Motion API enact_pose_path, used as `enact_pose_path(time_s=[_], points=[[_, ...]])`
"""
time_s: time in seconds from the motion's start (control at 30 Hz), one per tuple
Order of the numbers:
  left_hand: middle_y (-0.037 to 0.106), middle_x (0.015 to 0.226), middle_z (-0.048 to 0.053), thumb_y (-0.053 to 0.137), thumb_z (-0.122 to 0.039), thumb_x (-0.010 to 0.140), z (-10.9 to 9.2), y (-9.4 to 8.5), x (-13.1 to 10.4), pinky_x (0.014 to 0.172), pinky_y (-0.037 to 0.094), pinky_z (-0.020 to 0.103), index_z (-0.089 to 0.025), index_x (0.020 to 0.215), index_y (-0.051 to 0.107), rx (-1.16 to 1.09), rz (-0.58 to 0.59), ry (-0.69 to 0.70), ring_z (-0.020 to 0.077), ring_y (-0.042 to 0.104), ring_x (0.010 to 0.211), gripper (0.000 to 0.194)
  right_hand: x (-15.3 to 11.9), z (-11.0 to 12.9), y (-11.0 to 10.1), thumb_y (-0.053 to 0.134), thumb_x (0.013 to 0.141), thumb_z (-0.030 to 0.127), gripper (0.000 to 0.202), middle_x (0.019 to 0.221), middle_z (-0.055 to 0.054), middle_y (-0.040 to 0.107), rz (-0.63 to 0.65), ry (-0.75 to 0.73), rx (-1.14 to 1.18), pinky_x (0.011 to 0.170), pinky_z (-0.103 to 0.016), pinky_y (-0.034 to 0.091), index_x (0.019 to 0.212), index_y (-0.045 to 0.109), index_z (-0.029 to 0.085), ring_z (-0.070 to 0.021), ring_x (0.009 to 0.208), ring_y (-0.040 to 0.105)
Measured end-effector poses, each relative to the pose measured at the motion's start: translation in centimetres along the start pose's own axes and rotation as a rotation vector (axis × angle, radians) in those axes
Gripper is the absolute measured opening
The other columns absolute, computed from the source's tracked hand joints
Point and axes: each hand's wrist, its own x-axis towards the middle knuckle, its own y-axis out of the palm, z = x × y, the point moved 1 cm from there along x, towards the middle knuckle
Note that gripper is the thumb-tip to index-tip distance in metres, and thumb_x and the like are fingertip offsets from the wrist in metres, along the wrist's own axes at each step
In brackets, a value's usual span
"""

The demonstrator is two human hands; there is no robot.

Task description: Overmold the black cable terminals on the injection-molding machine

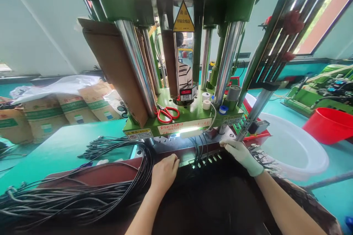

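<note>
My bare left hand is closed at the front edge of the press's lower plate, beside a thick bundle of black cables. Its fingertips are turned away, so what they grip is hidden. Over at the right end of the lower plate, my right hand wears a white glove. Its thumb and fingers are pressed together, and anything between them is too small to tell. Several black cables run out of the lit gap between my hands, over a row of metal slots.
The green press stands ahead on chrome columns. Red-handled scissors and tape rolls lie on its plate. More cables cover the left side. To the right are a white tub, a red bucket and small metal parts.
</note>
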Motion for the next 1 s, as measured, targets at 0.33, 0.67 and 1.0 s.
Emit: enact_pose_path(time_s=[0.33,0.67,1.0], points=[[0.066,0.083,0.001,0.035,-0.036,0.086,0.2,0.2,0.2,0.063,0.031,0.024,-0.024,0.089,0.054,0.015,-0.003,-0.054,0.0156,0.06,0.08,0.023,0.3,-0.3,0.4,0.043,0.078,0.033,0.03,0.091,-0.006,0.067,-0.012,-0.048,-0.035,0.084,-0.033,0.046,0.09,0.064,0.015,-0.0194,0.088,0.06],[0.064,0.079,0.002,0.045,-0.033,0.08,0.1,-0.1,0.8,0.068,0.035,0.026,-0.021,0.079,0.058,-0.197,-0.031,-0.144,0.0177,0.058,0.079,0.018,1.3,-1.2,0.8,0.044,0.075,0.028,0.026,0.086,-0.005,0.068,0.003,-0.128,-0.194,0.081,-0.035,0.046,0.083,0.066,0.017,-0.021,0.084,0.061],[0.059,0.073,0.001,0.037,-0.038,0.083,-3.5,2.4,7.2,0.067,0.04,0.025,-0.018,0.087,0.05,-0.656,-0.118,-0.106,0.0144,0.056,0.071,0.024,8.4,4.5,3.8,0.045,0.082,0.023,0.03,0.109,-0.009,0.058,-0.17,-0.244,-0.379,0.088,-0.036,0.041,0.11,0.055,0.019,-0.0204,0.101,0.052]])
